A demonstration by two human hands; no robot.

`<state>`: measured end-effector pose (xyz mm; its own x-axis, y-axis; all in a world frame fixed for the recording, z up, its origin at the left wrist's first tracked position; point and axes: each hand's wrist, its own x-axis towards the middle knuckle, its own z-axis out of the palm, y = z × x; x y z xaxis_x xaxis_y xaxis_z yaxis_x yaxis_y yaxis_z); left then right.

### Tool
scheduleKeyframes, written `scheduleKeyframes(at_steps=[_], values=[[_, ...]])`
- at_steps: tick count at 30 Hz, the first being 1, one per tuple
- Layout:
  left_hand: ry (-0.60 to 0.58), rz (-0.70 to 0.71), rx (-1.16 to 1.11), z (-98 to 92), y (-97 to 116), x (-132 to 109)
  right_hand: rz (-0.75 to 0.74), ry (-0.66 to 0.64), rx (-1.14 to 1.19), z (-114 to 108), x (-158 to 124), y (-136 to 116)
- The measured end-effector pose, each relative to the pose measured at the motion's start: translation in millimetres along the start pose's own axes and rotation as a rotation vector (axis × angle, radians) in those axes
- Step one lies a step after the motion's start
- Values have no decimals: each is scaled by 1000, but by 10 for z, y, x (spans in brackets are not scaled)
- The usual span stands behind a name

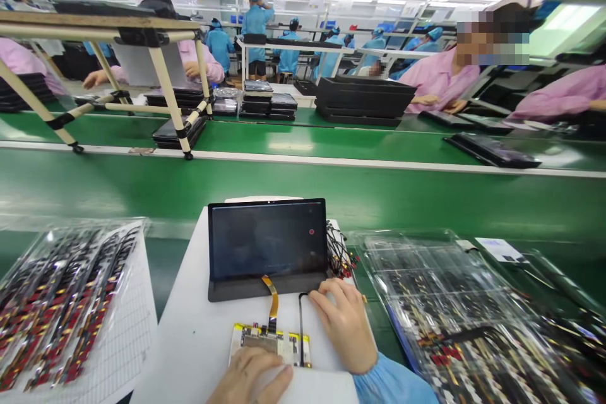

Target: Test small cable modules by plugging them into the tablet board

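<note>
A circuit board (286,345) edged with yellow tape lies on the white work surface in front of me. My left hand (250,374) is curled over its lower left edge, holding it. An orange flex cable (273,300) runs from the board up to a tablet-like display (267,241), which stands tilted, its screen dark with a small red mark. Beside it, a thin black cable (302,328) stretches up from the board's right side. My right hand (348,325) pinches that cable's bent upper end, just below the display's right corner. The fingertips partly hide the cable end.
Left is a clear tray (71,303) of strips with red parts, over a printed sheet. Right is a clear compartment tray (454,309) of small cables. Bundled wires (341,252) lie by the display. Beyond runs a green conveyor (303,139), with people in pink opposite.
</note>
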<state>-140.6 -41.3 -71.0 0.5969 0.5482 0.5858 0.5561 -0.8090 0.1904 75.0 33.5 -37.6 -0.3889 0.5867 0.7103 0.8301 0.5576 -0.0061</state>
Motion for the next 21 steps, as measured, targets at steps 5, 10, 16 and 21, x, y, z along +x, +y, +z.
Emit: scheduleKeyframes(at_steps=[5,10,16,21], values=[[-1,-34,-26,-42,-80,-181,-34,6,78,-154,-4,-3],[-43,-77,11,-402,-266,-326,-22,27,199,-300,-146,-17],[-78,-21,27,-592,-230,-174,-101,58,56,-345,-396,86],[-134,-64,-56,-523,-289,-113,-64,-24,55,-397,-532,67]])
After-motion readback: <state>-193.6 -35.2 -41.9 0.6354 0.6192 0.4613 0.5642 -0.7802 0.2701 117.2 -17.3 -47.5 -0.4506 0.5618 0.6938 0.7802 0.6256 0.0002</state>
